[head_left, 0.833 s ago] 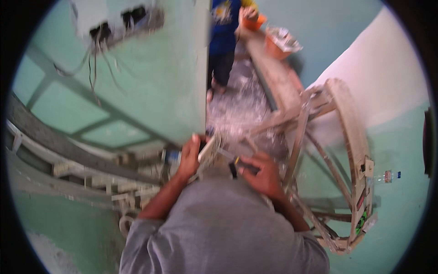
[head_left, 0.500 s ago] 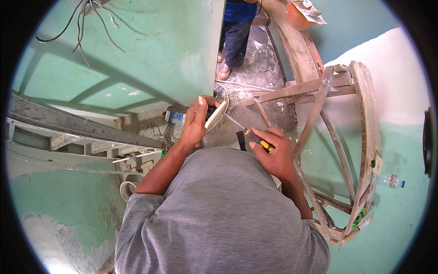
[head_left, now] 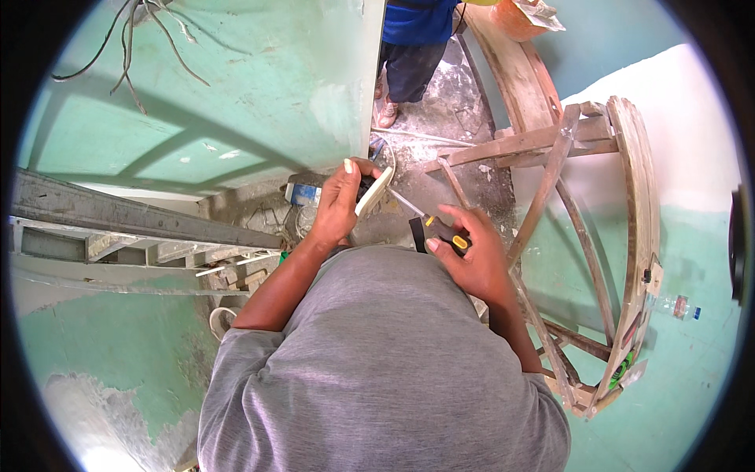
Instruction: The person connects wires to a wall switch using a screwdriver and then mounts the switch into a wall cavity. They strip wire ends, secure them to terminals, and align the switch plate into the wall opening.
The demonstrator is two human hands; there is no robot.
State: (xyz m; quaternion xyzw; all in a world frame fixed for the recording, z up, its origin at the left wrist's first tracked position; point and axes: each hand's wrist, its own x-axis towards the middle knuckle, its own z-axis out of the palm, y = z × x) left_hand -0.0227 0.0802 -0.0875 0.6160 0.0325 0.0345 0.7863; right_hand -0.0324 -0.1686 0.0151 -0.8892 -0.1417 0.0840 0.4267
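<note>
My left hand (head_left: 340,197) grips a pale, flat plate (head_left: 371,197) with a dark part behind it, held on edge in front of my body. My right hand (head_left: 464,244) holds a screwdriver (head_left: 442,229) by its black and yellow handle. Its metal shaft points up-left to the plate; whether the tip touches it cannot be told. A dark object (head_left: 418,234) shows just left of the handle, partly hidden.
A person (head_left: 407,55) stands in the passage ahead. A wooden trestle (head_left: 633,204) is at my right, with a plastic bottle (head_left: 680,307) beside it. A metal ladder (head_left: 149,220) lies along the left. Loose wires (head_left: 134,55) hang from the wall. An orange bucket (head_left: 515,20) is at top.
The view has shifted, so the bucket and wires sit higher in frame. My right index finger has lifted a little along the handle. Both hands still hold the same things.
</note>
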